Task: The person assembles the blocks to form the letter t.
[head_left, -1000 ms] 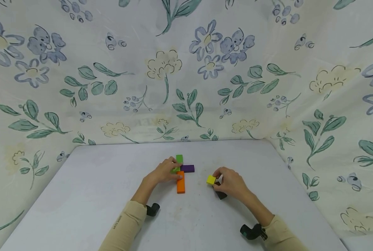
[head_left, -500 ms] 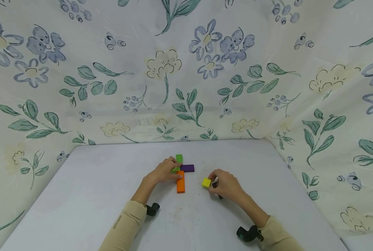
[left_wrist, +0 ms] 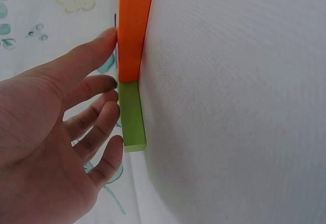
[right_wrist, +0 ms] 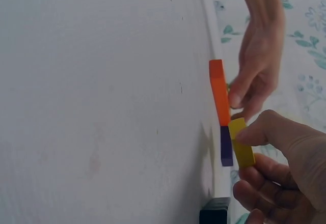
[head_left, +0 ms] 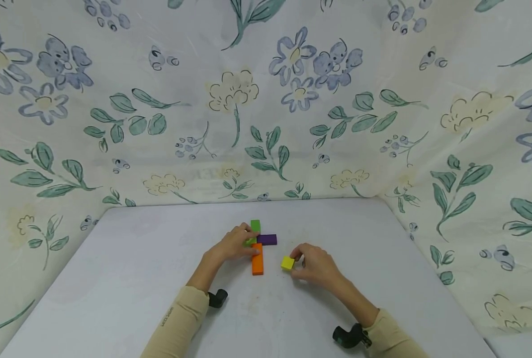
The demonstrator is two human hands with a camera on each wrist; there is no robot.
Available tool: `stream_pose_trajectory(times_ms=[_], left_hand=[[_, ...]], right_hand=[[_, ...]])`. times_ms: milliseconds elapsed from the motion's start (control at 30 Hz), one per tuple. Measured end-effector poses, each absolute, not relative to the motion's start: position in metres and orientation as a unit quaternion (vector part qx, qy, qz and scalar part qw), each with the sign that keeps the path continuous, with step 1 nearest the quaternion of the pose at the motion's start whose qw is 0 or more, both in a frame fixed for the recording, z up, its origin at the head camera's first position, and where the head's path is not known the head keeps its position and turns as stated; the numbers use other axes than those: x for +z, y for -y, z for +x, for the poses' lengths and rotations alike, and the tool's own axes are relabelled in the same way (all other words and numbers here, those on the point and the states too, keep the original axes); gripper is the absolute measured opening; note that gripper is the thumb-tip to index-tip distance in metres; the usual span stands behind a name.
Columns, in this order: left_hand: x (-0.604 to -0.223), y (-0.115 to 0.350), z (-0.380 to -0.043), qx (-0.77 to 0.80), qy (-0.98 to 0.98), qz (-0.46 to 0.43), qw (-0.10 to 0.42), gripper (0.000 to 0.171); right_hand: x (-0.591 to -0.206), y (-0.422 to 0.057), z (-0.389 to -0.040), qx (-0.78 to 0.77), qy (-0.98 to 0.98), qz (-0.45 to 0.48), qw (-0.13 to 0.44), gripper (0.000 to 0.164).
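Note:
My right hand [head_left: 317,266] pinches a yellow block [head_left: 287,263] between thumb and fingers, to the right of the orange block. In the right wrist view the yellow block [right_wrist: 242,145] overlaps the end of a purple block [right_wrist: 226,150]. My left hand [head_left: 233,243] rests over a joined group of blocks, its thumb at the orange block [head_left: 257,264] and fingertips at the green block [head_left: 255,226]. The purple block [head_left: 268,239] extends rightward from the green. Seen from the left wrist, the fingers lie loosely bent along the orange block [left_wrist: 133,35] and green block [left_wrist: 132,117].
A black block [right_wrist: 214,214] lies on the table near the right hand, mostly hidden by that hand in the head view. The white table [head_left: 136,278] meets a floral-patterned cloth [head_left: 293,149] at its back and sides. Black wrist cameras [head_left: 348,336] jut from both wrists.
My right hand has moved left with the yellow block, away from the black block and closer to the orange one. The left hand has stayed in place on the blocks.

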State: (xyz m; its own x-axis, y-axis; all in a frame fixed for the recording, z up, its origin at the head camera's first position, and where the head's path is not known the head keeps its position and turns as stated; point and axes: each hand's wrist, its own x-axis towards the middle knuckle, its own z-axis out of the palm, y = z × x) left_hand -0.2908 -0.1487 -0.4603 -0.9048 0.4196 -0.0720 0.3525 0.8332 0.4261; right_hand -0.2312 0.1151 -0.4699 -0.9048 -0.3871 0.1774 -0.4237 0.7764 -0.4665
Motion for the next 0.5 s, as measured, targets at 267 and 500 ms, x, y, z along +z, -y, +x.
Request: stream_pose_trajectory(times_ms=[267,500], left_hand=[[-0.46,0.149,-0.291,0.206,-0.953,0.209,0.078,0.057],[-0.461,0.149,-0.292,0.205,-0.954,0.203,0.083,0.057]], right_hand=[[-0.471,-0.106,-0.225,0.269,0.935,0.228,0.031,0.03],[-0.469,-0.099,-0.219,0.281,0.931,0.231,0.017,0.03]])
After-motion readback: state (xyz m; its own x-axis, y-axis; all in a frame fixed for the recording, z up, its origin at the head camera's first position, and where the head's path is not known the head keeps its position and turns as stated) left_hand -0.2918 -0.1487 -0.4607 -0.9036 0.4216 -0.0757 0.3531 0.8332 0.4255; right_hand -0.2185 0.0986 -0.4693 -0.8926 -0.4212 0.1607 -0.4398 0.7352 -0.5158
